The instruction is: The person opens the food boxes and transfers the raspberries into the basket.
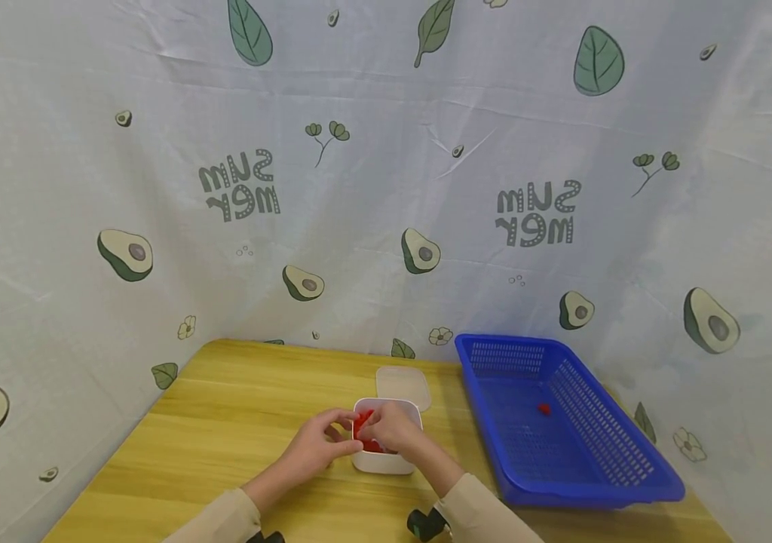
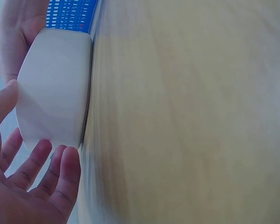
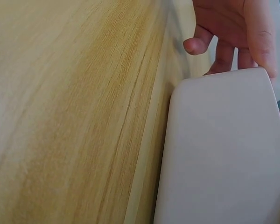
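A small white box [image 1: 386, 462] with rounded corners stands on the wooden table, with red pieces [image 1: 374, 446] inside it. My left hand [image 1: 311, 451] holds the box at its left side, thumb toward the front corner and fingertips farther back, as the left wrist view also shows. Over the box, my right hand [image 1: 394, 428] reaches in from the right with its fingers bent down among the red pieces. Whether those fingertips pinch a piece is hidden by the hand itself. In the right wrist view the box wall [image 3: 224, 149] covers the right fingers.
Behind the box lies a pale, flat lid [image 1: 402, 386]. A large blue plastic basket [image 1: 579, 494] stands to the right, with one small red piece [image 1: 544, 409] on its floor. The wooden table [image 1: 223, 407] meets a printed curtain [image 1: 359, 188] at the back.
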